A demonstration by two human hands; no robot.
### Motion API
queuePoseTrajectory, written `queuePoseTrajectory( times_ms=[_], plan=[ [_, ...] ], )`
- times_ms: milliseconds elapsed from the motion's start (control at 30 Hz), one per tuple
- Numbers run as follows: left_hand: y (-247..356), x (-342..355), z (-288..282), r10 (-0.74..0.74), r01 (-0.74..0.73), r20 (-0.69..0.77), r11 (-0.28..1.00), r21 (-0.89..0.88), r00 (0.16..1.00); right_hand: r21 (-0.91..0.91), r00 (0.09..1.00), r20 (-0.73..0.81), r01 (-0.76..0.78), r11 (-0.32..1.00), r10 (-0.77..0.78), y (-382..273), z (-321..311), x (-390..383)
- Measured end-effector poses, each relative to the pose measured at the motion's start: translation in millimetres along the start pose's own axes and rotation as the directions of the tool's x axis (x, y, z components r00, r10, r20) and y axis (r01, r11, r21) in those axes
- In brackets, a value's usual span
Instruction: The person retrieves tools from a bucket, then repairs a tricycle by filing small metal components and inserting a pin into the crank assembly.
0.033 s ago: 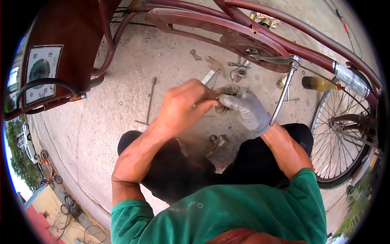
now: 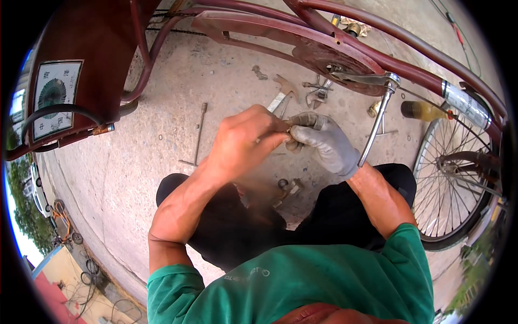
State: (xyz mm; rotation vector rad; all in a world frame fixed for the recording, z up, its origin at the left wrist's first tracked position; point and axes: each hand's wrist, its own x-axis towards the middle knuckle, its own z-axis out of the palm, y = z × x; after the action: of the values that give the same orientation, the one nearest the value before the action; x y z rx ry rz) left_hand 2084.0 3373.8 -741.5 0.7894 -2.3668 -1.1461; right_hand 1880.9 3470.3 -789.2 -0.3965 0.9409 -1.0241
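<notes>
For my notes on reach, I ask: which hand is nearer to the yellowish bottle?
Right. The gloved right hand is to the left of the bottle; the bare left hand is farther left.

Just above the green shirt (image 2: 334, 275), the head fisheye faces down at pavement (image 2: 162, 135).

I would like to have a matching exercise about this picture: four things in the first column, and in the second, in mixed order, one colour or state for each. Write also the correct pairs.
Column 1
1. Person's left hand
2. Person's right hand
3. Bottle
4. Shirt

Column 2
A. green
B. partly yellow
C. bare
D. gloved in grey

Right pairs: 1-C, 2-D, 3-B, 4-A
</notes>
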Motion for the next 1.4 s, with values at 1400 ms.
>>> queuePoseTrajectory(
  times_ms=[1400],
  plan=[
    [12,0,2,-0.017,0.014,-0.045,0.998,-0.066,0.999,-0.250,0.998,0.009,0.055,0.967,-0.054,-17,-4,0]
  ],
)
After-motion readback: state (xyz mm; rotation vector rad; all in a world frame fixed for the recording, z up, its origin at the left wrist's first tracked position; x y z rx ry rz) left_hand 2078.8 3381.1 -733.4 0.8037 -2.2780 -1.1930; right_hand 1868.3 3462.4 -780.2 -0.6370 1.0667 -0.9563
